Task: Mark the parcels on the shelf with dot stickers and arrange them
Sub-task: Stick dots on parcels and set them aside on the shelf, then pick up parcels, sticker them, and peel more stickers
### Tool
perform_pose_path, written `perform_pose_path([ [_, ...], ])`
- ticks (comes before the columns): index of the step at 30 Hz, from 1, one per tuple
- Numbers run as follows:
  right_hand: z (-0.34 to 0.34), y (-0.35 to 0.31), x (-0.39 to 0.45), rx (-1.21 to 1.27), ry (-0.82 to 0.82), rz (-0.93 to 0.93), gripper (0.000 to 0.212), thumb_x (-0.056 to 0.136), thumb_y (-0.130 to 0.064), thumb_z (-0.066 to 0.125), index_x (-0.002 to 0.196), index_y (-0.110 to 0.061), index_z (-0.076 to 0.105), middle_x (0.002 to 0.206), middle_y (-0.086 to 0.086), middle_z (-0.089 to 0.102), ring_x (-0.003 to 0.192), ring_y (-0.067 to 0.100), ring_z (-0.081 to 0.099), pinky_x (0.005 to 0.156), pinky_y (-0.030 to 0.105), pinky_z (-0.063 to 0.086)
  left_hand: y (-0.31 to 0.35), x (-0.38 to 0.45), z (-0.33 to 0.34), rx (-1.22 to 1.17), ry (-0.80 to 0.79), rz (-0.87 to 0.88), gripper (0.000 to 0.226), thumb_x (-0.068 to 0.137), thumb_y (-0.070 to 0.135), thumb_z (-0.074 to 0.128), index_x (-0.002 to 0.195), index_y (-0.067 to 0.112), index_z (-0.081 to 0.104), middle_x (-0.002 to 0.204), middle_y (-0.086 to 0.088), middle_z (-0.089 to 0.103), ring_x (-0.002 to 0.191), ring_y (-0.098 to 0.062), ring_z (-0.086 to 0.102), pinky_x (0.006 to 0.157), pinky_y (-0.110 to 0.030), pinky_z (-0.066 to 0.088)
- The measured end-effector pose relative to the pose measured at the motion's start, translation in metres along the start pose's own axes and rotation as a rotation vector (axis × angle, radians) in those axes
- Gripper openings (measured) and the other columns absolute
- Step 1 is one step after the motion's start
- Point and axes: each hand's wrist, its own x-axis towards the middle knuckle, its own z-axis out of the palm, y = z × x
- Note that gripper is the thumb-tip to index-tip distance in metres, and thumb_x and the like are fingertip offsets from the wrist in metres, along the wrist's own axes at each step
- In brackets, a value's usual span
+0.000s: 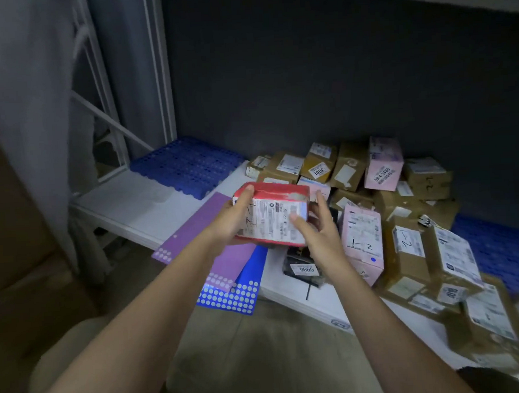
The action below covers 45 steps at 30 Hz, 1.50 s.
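Two hands held a red parcel (272, 215) at frame centre above the shelf (126, 209): left hand (238, 218) grasping its end, right hand (312, 228) pinching its label side; slipping, it risked toppling the parcel heap (372, 190) at right.

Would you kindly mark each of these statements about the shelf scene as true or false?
1. Both hands hold the red parcel above the shelf. True: the left hand grips its left end, and the right hand grips its right end.
2. The purple sticker sheet lies under the blue sticker sheet. False: the purple one overlaps the blue one.
3. The pink parcel nearest the hands bears a blue dot. True.
4. The black parcel carries a tag reading 3001. False: its tag reads 9665.
5. The blue plastic grid has parcels stacked on it. False: nothing lies on that part.
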Motion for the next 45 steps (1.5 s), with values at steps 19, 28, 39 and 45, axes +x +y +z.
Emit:
perform_pose_path([
  [19,0.031,0.045,-0.061,0.090,0.112,0.292,0.089,0.065,-0.049,0.082,0.136,-0.023,0.037,0.129,0.000,0.058,0.115,0.016,0.059,0.101,0.046,0.046,-0.085,-0.065,-0.010,0.179,-0.152,0.006,0.037,0.099,0.045,0.038,0.126,0.024,0.052,0.118,0.001,0.064,0.093,-0.012,0.059,0.078,-0.028,0.050],
  [28,0.052,0.084,-0.047,-0.143,0.034,0.100,0.043,0.089,-0.014,0.059,0.125,-0.036,0.048,0.124,-0.001,0.058,0.105,0.008,0.062,0.085,0.021,0.051,-0.103,-0.025,-0.005,0.326,-0.029,-0.048,0.046,0.100,0.046,0.033,0.122,0.017,0.061,0.118,-0.003,0.064,0.103,-0.019,0.059,0.086,-0.030,0.046],
  [39,0.036,0.095,-0.025,-0.562,-0.047,-0.013,0.080,0.077,-0.043,0.062,0.149,-0.034,0.028,0.133,-0.002,0.038,0.116,0.012,0.053,0.098,0.038,0.049,-0.114,0.038,0.003,0.331,0.003,-0.113,0.080,0.070,0.071,0.023,0.126,0.026,0.058,0.130,-0.010,0.059,0.124,-0.031,0.050,0.105,-0.047,0.039],
  [45,0.043,0.099,-0.027,-0.764,0.069,-0.224,0.058,0.087,-0.035,0.059,0.138,-0.011,0.046,0.133,0.008,0.042,0.119,0.022,0.049,0.097,0.041,0.048,-0.120,0.042,0.002,0.227,-0.025,-0.033,0.061,0.081,0.066,0.033,0.128,0.032,0.053,0.125,-0.001,0.062,0.116,-0.022,0.056,0.103,-0.045,0.042],
])
